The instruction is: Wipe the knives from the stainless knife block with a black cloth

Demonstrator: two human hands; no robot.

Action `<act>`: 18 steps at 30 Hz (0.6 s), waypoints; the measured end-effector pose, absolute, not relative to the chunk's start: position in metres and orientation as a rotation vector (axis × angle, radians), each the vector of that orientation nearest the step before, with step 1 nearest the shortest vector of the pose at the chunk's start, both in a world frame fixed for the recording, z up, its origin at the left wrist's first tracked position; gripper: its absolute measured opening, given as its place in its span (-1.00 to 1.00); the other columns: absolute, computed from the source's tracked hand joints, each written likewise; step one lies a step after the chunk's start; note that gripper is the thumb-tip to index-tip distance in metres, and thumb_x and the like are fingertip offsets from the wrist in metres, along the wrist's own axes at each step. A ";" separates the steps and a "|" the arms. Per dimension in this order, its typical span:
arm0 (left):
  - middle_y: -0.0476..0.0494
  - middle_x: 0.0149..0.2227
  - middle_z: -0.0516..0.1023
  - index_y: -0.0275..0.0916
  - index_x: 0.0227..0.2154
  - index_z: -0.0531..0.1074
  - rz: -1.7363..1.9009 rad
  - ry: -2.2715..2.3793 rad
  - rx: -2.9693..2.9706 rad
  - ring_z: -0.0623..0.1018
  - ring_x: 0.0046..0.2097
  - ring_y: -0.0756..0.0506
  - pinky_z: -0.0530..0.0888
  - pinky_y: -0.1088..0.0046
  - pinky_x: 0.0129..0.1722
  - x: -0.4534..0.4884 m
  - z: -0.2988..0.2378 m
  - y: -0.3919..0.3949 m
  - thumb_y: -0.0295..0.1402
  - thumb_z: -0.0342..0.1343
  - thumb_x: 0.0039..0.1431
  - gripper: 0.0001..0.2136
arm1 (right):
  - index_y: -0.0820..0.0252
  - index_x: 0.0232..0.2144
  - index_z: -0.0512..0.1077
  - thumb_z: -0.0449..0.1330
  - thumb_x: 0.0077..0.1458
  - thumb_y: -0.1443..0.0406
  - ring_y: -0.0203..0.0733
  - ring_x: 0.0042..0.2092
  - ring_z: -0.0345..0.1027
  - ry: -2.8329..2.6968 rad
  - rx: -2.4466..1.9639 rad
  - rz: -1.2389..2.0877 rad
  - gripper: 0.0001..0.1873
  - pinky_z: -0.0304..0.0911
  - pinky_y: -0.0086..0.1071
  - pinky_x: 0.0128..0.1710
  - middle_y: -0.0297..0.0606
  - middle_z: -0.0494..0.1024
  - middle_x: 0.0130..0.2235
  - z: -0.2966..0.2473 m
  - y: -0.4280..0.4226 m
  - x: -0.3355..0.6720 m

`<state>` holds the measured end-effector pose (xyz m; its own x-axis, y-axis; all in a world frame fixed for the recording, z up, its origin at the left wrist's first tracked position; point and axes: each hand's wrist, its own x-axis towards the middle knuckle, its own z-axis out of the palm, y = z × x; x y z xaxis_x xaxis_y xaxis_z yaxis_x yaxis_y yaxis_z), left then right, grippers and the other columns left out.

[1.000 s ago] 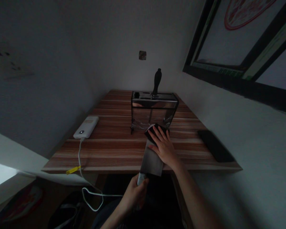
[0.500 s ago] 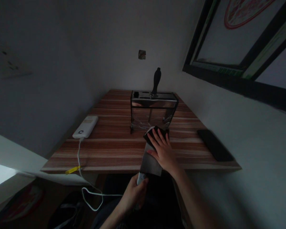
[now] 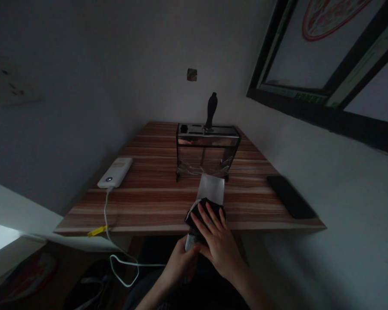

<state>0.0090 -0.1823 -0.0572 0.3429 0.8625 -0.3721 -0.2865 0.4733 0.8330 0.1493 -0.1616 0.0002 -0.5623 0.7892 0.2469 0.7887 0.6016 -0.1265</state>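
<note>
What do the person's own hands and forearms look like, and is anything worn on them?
The left hand and right hand are ungloved. The left forearm and right forearm are bare, without visible sleeve or watch. Dim light leaves any ring uncertain.

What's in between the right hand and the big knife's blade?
A black cloth. It lies over the blade near the handle, under the spread right hand. The blade's far end is uncovered. Nothing visible stands between the left hand and the handle it grips.
</note>
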 end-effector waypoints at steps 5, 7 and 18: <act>0.21 -0.76 0.18 -0.24 -0.45 0.19 0.842 1.038 0.783 0.13 -0.77 0.14 0.11 0.64 -0.79 0.007 -0.066 -0.183 0.07 0.14 -0.18 -0.53 | 0.06 0.25 -0.23 0.00 0.12 0.00 0.00 0.29 -0.32 -2.600 -1.242 0.074 -0.23 -0.20 0.07 0.18 -0.25 -0.17 0.29 -0.003 -0.175 0.145; 0.19 -0.75 0.20 -0.24 -0.46 0.19 0.853 1.066 0.797 0.16 -0.76 0.13 0.11 0.63 -0.78 0.006 -0.069 -0.183 0.06 0.15 -0.19 -0.54 | 0.06 0.25 -0.23 -0.01 0.11 -0.01 0.00 0.29 -0.31 -2.595 -1.238 0.081 -0.23 -0.20 0.07 0.18 -0.25 -0.17 0.29 -0.004 -0.175 0.144; 0.22 -0.76 0.17 -0.25 -0.36 0.21 0.856 0.995 0.774 0.10 -0.77 0.15 0.07 0.64 -0.79 0.008 -0.067 -0.183 0.04 0.16 -0.17 -0.52 | 0.05 0.25 -0.23 -0.06 0.14 0.00 -0.01 0.29 -0.33 -2.589 -1.237 0.046 -0.27 -0.23 0.06 0.19 -0.26 -0.19 0.29 -0.005 -0.168 0.146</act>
<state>0.0084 -0.1828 -0.0672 0.2930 0.8771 -0.3807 -0.2449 0.4537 0.8568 0.1456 -0.1680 -0.0046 -0.5985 0.7678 0.2288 0.7591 0.6348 -0.1444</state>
